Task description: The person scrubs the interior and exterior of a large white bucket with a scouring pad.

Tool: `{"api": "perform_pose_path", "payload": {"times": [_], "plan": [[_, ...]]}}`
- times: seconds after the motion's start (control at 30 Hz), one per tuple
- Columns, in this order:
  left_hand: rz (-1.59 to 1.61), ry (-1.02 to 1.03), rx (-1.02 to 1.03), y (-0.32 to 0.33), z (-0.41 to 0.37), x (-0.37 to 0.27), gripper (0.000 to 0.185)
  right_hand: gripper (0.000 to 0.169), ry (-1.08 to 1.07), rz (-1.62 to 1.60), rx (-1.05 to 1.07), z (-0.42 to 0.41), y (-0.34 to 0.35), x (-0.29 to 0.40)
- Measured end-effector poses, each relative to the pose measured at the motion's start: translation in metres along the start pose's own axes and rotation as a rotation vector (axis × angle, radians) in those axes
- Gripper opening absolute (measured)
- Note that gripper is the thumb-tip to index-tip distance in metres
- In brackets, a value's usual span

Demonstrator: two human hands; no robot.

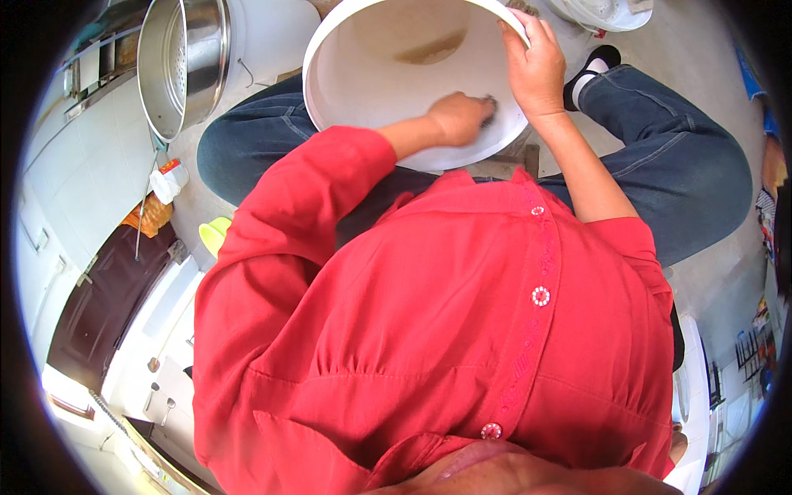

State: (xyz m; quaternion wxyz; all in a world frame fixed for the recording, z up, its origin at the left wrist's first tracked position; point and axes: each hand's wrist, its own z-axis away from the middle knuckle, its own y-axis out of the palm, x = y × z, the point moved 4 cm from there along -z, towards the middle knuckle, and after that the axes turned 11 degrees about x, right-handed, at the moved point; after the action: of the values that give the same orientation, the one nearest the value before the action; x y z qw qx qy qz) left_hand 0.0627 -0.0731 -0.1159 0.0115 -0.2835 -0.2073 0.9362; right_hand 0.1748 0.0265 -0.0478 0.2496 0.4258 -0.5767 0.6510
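Note:
A large white plastic bucket (408, 80) lies tilted between my knees, its mouth facing me, with a little brownish liquid (433, 49) inside. My left hand (537, 65) grips the rim at the right, thumb on the inner side and fingers outside. Inside the bucket, my right hand (461, 117) is closed on a dark scouring pad (489, 110), which is blurred and close to the inner wall near the lower right. Part of the pad is hidden by the fingers.
A steel steamer pot (207, 68) stands at the upper left beside a white container (278, 37). Further down are a red-and-white can (170, 178) and a yellow-green bowl (215, 235). Another white bucket (603, 12) stands at the upper right, near my foot.

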Motion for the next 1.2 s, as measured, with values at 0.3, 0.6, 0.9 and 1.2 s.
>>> {"api": "perform_pose_path", "payload": {"times": [0.3, 0.6, 0.9, 1.2], "plan": [[-0.039, -0.305, -0.055, 0.014, -0.036, 0.067, 0.045, 0.027, -0.046, -0.072, 0.035, -0.005, -0.005, 0.017], [0.083, -0.325, -0.049, -0.012, -0.006, 0.062, 0.056, 0.029, 0.006, -0.128, 0.043, -0.034, -0.003, 0.009], [0.759, -0.114, -0.721, -0.071, 0.088, 0.036, 0.055, 0.033, 0.179, -0.175, 0.120, -0.058, -0.002, 0.003], [1.312, 0.189, -0.966, -0.099, 0.150, 0.049, 0.029, 0.058, -0.284, 0.269, -0.210, -0.038, -0.017, 0.027]]}}
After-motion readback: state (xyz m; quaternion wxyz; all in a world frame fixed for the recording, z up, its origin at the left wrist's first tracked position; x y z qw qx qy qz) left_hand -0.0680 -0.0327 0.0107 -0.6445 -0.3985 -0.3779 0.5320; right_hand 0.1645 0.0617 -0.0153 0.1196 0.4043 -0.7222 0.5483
